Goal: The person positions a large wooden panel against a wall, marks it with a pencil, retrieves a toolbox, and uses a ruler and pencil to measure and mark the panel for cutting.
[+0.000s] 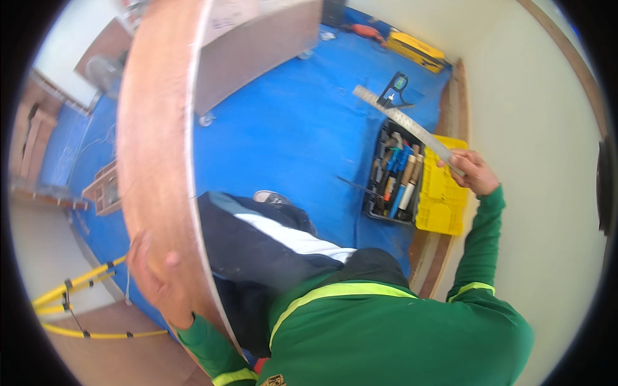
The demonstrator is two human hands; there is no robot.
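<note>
My right hand (473, 172) is closed around one end of the steel blade of a combination square (412, 127). The square's black head (398, 90), with a green vial, sits toward the blade's far end. Below the blade is a black toolbox (370, 199) with its yellow lid (444, 199) folded out to the right. Hand tools with wooden, blue and white handles (404, 183) fill the box. On the left, my left hand (158, 283) lies on a long wooden board (158, 122), thumb and fingers apart; the fingers are somewhat blurred.
Blue sheeting (277, 141) covers the floor. A wooden cabinet on castors (257, 58) stands ahead. Near the far corner lie a yellow box (415, 51) and an orange tool (367, 31). A pale wall (528, 128) rises on the right. Yellow poles (84, 283) are at the lower left.
</note>
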